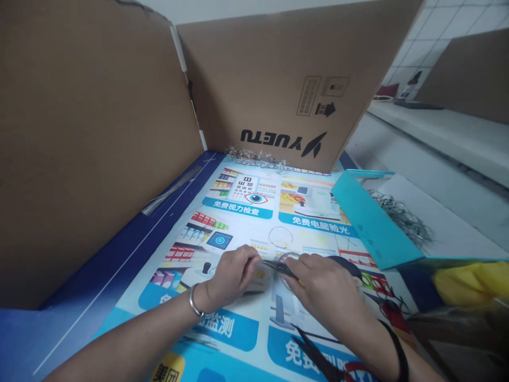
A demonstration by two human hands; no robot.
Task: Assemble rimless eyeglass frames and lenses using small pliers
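Note:
My left hand (pixel 233 276), with a silver bangle on the wrist, is closed in a pinch on one end of a thin dark eyeglass frame (pixel 278 265) above the printed poster (pixel 238 212) on the table. My right hand (pixel 322 289), with a black band on the wrist, is closed on the other side of the same frame. A clear round lens (pixel 280 236) lies on the poster just beyond the hands. How the frame's far side sits under my right fingers is hidden.
Cardboard walls (pixel 278 79) stand at the left and back. A teal-edged tray (pixel 382 228) at the right holds a tangle of thin metal parts (pixel 401 215). Dark scissors (pixel 318 355) lie near my right forearm. A yellow cloth (pixel 473 281) sits at far right.

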